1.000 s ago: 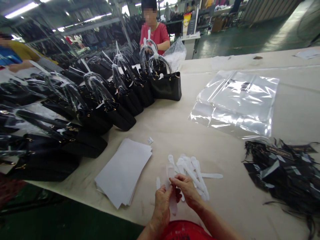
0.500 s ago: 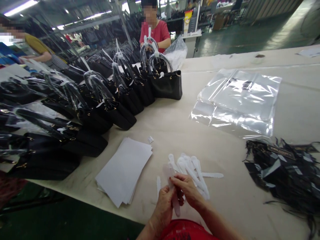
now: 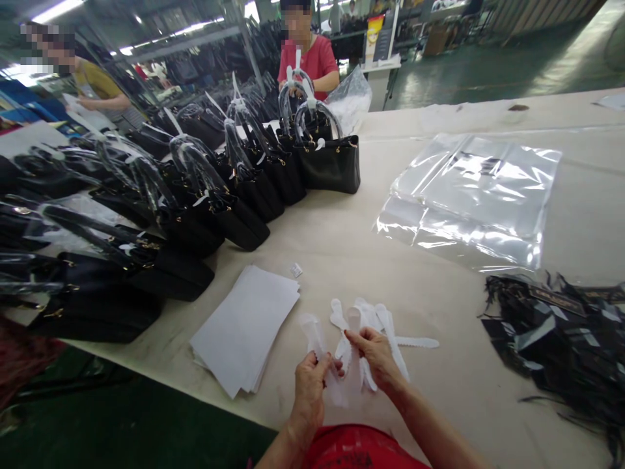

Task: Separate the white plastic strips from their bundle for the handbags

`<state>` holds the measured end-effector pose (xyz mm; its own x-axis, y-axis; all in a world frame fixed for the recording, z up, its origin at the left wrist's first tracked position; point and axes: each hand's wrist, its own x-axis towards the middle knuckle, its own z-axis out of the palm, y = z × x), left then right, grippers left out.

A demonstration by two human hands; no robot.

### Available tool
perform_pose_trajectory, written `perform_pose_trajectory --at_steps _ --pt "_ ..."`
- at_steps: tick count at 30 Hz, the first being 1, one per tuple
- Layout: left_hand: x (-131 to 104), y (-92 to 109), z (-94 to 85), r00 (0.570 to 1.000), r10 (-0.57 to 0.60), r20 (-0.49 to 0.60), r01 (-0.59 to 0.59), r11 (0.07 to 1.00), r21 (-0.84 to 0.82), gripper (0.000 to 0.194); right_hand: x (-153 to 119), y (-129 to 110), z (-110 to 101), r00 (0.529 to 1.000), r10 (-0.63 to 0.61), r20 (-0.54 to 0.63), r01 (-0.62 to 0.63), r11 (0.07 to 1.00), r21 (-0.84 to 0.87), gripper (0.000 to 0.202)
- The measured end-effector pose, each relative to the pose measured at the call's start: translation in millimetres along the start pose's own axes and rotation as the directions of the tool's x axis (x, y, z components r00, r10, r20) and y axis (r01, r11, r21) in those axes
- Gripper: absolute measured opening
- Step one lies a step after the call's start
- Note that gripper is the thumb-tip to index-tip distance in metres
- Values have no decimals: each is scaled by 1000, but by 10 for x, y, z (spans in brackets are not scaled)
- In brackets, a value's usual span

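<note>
My left hand (image 3: pixel 310 384) is closed on a translucent white plastic strap (image 3: pixel 311 330) with a rounded end. In my right hand (image 3: pixel 379 359), thumb and fingers pinch another translucent plastic strap (image 3: pixel 354 318). The two strips stand slightly apart, over the near part of the table. Just beyond my right hand lies a loose pile of white plastic straps (image 3: pixel 387 319), some with toothed edges. One toothed strap (image 3: pixel 417 341) sticks out to the right. My fingers hide the middle of both held strips.
White paper sheets (image 3: pixel 247 326) are stacked left of my hands, near a small label (image 3: pixel 295 270). Black handbags (image 3: pixel 327 166) with wrapped handles fill the left. Clear plastic bags (image 3: pixel 471 189) and black corded tags (image 3: pixel 551 332) lie right. A person in red (image 3: pixel 319 62) stands across the table.
My hands have moved apart. The strips that were together between them are now separated, one in each hand. My left hand has shifted slightly left.
</note>
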<state>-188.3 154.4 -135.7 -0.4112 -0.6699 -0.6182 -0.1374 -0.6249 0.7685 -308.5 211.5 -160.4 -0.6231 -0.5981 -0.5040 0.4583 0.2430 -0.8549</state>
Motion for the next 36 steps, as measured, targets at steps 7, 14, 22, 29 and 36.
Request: perform_pose_trajectory --at_steps 7,14,22,29,36 --pt "-70 47 92 991 -70 112 72 997 -16 52 -137 -161 -4 996 -59 72 64 995 -71 34" --pt "-81 4 115 968 -149 200 145 989 36 50 -210 -41 156 980 122 160 -136 988 79 42" --pt "-80 -25 83 963 -152 221 155 988 5 59 -178 -61 115 972 104 209 -143 973 182 46" --pt "-105 -21 74 933 -149 327 126 988 92 59 -178 -66 63 944 132 301 -201 957 211 42" --pt "-80 -46 96 977 -96 192 68 987 148 58 -209 -17 138 958 182 223 -230 949 213 40"
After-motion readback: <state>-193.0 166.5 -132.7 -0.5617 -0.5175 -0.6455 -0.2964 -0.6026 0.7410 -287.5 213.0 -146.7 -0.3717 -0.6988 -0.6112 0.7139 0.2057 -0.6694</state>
